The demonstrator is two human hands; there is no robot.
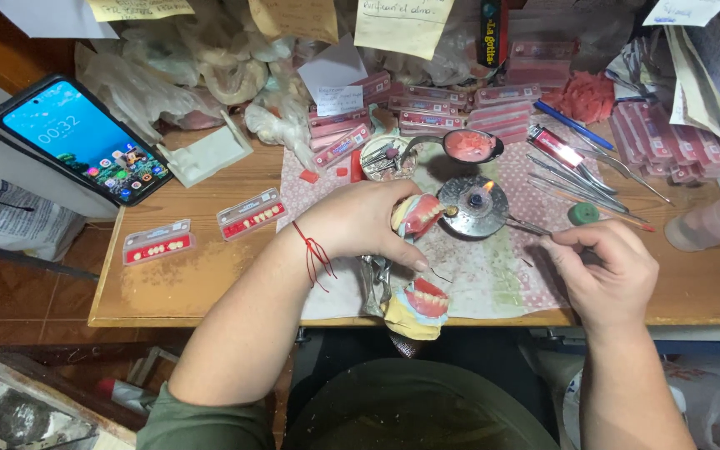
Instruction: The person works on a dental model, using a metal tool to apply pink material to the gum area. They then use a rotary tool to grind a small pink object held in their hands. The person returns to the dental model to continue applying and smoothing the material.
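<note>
My left hand (367, 222) grips a hinged metal frame holding two dental models: the upper model (418, 215) with pink wax and teeth sits in my fingers, the lower model (421, 305) hangs at the table's front edge. A red thread circles that wrist. My right hand (603, 268) pinches a thin metal instrument (528, 225), its tip held near the small flame of a round metal burner (472, 202) between my hands.
A phone (85, 142) leans at the back left. Two strips of artificial teeth (158, 242) lie left. A spoon of pink wax (468, 146), metal tools (581, 179), stacked pink boxes (427, 104), a green cap and a bottle (714, 221) crowd the back and right.
</note>
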